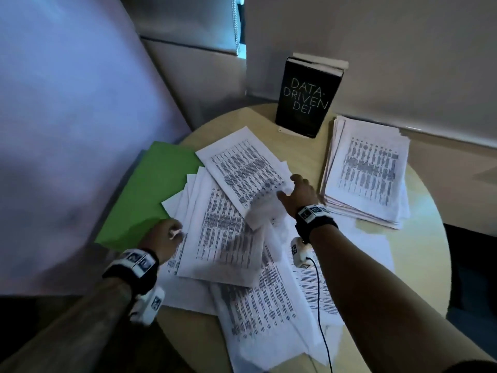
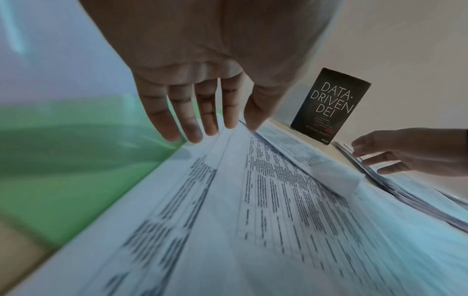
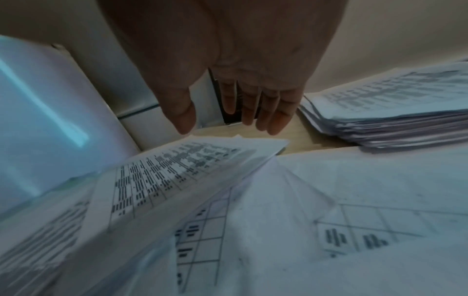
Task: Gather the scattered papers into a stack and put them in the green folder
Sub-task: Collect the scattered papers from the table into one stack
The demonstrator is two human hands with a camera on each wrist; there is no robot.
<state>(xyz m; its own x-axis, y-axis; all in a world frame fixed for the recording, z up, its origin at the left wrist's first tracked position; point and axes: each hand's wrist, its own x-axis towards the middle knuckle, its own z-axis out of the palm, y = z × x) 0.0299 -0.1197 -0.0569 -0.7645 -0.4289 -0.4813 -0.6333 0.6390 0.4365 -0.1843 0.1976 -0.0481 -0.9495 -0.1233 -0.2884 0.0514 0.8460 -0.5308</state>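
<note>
Papers (image 1: 228, 238) cover round table (image 1: 419, 265), seemingly wooden.

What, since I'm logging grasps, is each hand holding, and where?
Nothing is held. The left hand and right hand are both open, fingers straight, over the loose papers.

Round pale wooden table (image 1: 419, 265), upright black book (image 1: 304, 100) lettered "DATA-DRIVEN DEI", possibly another behind

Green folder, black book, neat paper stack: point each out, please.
Green folder (image 1: 150, 189), head view, bare cover.
Black book (image 1: 306, 103), head view, front cover.
Neat paper stack (image 1: 368, 170), head view, top sheet.
</note>
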